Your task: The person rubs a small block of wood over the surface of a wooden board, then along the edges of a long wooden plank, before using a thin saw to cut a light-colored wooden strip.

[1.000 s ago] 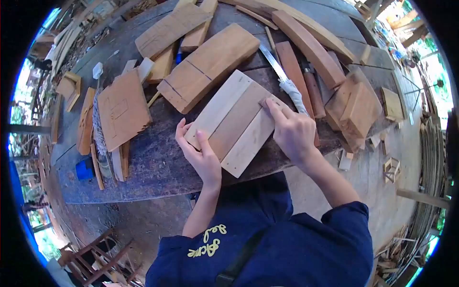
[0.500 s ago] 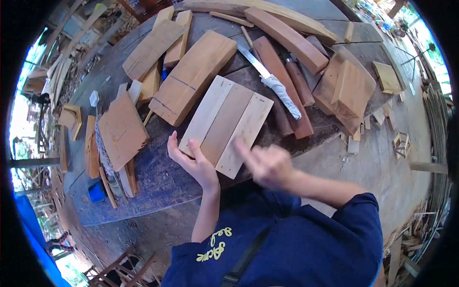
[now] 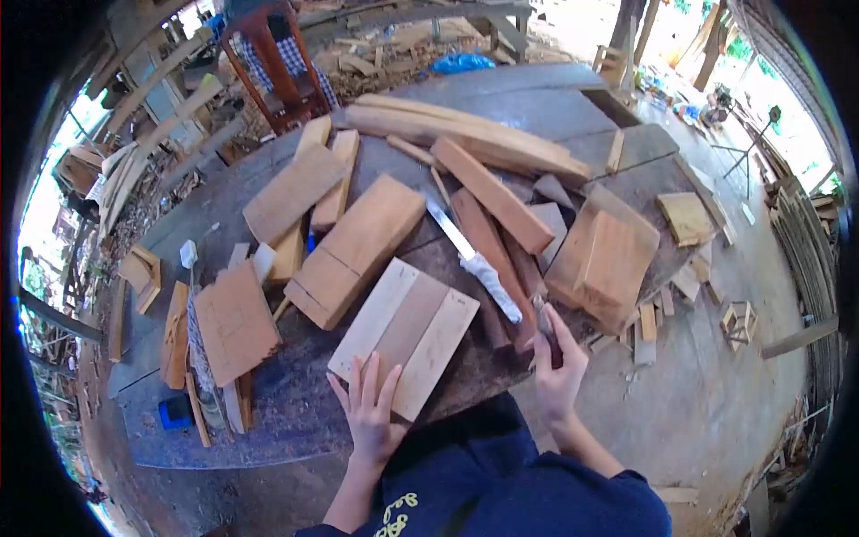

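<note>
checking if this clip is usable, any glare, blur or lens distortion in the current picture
Head view: strong fisheye, corners black, workbench edge bowed; daylight blown out at both sides; pale sheen towards the workbench's far side; three-strip board and left hand fairly sharp, dark-handled tool in the right hand too small for detail.

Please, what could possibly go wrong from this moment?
The wooden panel is near the table's front edge, so it might slip off if the left hand pushes it. The uncovered blade beyond it could cut a reaching hand. The right hand holds a dark-handled tool, which might slip.
</note>
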Demonstrator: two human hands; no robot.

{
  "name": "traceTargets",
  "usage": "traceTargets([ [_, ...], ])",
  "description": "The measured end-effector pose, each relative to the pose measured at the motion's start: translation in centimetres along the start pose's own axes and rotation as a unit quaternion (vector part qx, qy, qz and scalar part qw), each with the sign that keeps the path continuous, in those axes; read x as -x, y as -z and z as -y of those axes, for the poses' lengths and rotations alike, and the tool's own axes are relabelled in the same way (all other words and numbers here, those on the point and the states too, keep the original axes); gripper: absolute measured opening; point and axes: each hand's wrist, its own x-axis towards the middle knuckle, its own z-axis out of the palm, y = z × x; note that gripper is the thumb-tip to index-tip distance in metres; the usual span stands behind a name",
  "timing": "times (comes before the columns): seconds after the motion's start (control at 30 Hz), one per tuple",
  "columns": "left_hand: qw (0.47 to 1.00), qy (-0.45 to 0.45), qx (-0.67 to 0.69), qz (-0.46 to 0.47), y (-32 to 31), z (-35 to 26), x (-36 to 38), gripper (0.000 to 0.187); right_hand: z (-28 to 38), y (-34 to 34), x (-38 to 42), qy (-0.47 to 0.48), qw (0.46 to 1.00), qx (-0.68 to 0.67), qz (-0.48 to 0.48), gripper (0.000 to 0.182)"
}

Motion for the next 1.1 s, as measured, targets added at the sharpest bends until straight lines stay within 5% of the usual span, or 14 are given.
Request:
traceTargets([
  [0.17, 0.999, -0.031, -0.026, -0.004, 0.3, 0.5, -1.0, 0.065, 0.6, -1.2, 0.4, -0.030, 0.997, -0.069, 0.034, 0.038],
  [0.3, 0.994, -0.013, 0.071, -0.083, 3.7, -0.1, -2.7, 0.045, 1.9, -1.7, 0.6, -0.058, 0.991, -0.099, 0.076, 0.037],
  [0.4, 0.861, 0.251, 0.432, -0.090, 6.7, -0.6, -3.6, 0.030, 1.3, -2.7, 1.1, -0.055, 0.988, -0.116, 0.089, 0.037],
  [0.57, 0.757, 0.320, 0.544, -0.169, 4.7, 3.3, -3.0, 0.026, 1.6, -3.1, 1.9, -0.018, 0.986, -0.086, 0.143, 0.037],
  [0.63, 0.595, 0.469, 0.610, -0.233, 3.4, 3.4, -3.2, 0.031, 1.3, -3.5, 1.9, -0.004, 0.985, -0.091, 0.146, 0.038],
  [0.67, 0.590, 0.460, 0.646, -0.148, 1.8, 5.6, -2.0, 0.039, 1.3, -3.6, 1.9, -0.010, 0.984, -0.090, 0.151, 0.038],
  [0.77, 0.519, 0.511, 0.678, -0.103, 0.5, 4.8, -2.6, 0.042, 1.3, -4.0, 1.8, -0.026, 0.983, -0.093, 0.158, 0.038],
  [0.9, 0.539, 0.454, 0.706, -0.073, -0.4, 3.6, -2.1, 0.057, 2.4, -4.2, 1.3, 0.070, 0.969, 0.026, 0.235, 0.035],
  [0.97, 0.556, 0.448, 0.694, -0.085, -0.9, 3.6, -2.2, 0.045, 2.7, -5.1, 2.1, 0.054, 0.959, 0.025, 0.279, 0.036],
  [1.07, 0.596, 0.452, 0.656, -0.098, -0.1, 2.6, -2.9, 0.041, 2.3, -7.8, 2.0, 0.266, 0.909, 0.044, 0.318, 0.038],
  [1.1, 0.593, 0.460, 0.653, -0.105, -0.1, 2.8, -2.9, 0.041, 2.7, -8.9, 1.6, 0.264, 0.906, 0.040, 0.329, 0.038],
])
